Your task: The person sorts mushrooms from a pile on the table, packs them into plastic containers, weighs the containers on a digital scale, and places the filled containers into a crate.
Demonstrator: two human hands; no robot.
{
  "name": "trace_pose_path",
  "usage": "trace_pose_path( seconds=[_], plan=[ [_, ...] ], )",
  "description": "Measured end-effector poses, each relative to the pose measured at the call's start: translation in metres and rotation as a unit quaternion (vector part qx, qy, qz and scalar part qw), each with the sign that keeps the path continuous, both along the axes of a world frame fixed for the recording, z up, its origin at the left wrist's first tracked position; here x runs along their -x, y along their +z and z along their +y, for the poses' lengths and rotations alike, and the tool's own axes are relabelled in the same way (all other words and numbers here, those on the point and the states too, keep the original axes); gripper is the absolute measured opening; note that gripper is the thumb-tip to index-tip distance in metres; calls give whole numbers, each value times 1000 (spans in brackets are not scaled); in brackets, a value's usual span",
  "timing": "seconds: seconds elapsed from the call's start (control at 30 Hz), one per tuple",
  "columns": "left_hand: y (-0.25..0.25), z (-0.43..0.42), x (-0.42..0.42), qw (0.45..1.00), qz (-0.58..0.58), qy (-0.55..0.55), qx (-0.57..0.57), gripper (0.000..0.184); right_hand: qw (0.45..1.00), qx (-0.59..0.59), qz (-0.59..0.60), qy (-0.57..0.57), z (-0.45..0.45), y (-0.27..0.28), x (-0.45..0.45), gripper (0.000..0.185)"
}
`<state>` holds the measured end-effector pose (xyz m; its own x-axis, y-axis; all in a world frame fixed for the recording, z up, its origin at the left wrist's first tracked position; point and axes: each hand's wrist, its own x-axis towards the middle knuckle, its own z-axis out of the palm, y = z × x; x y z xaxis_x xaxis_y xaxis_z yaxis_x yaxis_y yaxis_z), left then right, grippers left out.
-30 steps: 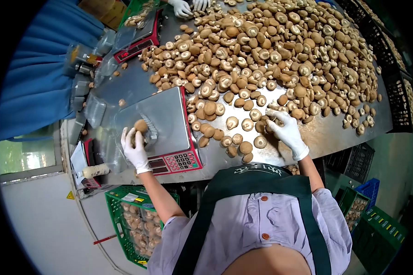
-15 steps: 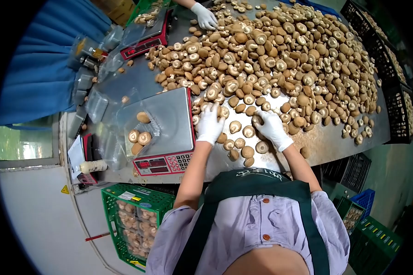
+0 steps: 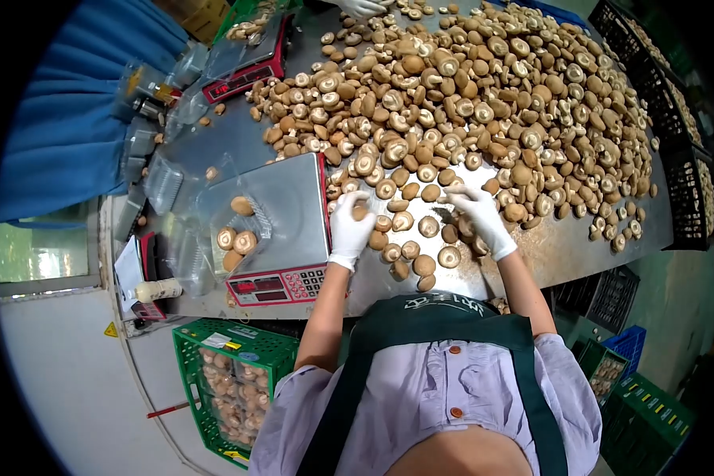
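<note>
In the head view, four mushrooms [image 3: 245, 241] are lying in a clear tray [image 3: 264, 216] on the scale [image 3: 300, 202], so we are judging it only partly filled; a large heap [image 3: 531, 103] is lying loose on the desk [image 3: 189, 151]; our left hand [image 3: 351, 236] is holding one mushroom [image 3: 360, 213] in narrowed fingers; our right hand [image 3: 485, 222] is curving over others, but we cannot tell whether its fingers are gripping.

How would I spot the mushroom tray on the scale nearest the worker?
On the metal table, find the red-edged scale beside the person's left hand. A clear plastic tray sits toward the left of its plate. Unlike the clear trays farther left, it has four mushrooms showing in it.
</note>
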<state>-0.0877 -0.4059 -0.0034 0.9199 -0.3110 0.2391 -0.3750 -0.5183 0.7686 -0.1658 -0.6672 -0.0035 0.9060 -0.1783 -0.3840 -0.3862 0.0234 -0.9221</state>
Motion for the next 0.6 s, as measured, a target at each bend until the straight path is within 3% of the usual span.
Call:
trace_pose_path(
  seconds=[0.07,0.13,0.2,0.27,0.33,0.37,0.4,0.47,0.53,0.6],
  plan=[
    [-6,-13,-2,993,-33,-59,-101,44,994,96,-45,31,14,-8,-23,42],
    [-6,-31,1,957,54,-127,-256,46,943,314,-92,59,26,-1,-52,49],
    [-20,-45,0,941,36,-152,-301,46,906,397,-126,69,37,15,-82,56],
    [-28,-50,0,950,-24,-139,-280,41,839,477,-260,34,45,6,-111,60],
    [-30,-49,0,954,-49,-145,-258,36,810,533,-228,91,49,-7,-131,60],
    [-27,-47,2,964,-10,-133,-229,31,812,528,-197,151,49,-13,-134,57],
    [-33,-41,4,977,-16,-121,-174,32,812,525,-207,146,49,-26,-135,52],
    [-18,-32,9,992,80,-95,19,34,843,467,-250,90,52,-23,-122,50],
    [-7,-19,13,916,336,-35,216,38,895,413,-132,108,46,-17,-103,54],
    [10,-11,16,897,355,21,261,39,966,229,-89,84,34,-25,-77,58]
  ],
)
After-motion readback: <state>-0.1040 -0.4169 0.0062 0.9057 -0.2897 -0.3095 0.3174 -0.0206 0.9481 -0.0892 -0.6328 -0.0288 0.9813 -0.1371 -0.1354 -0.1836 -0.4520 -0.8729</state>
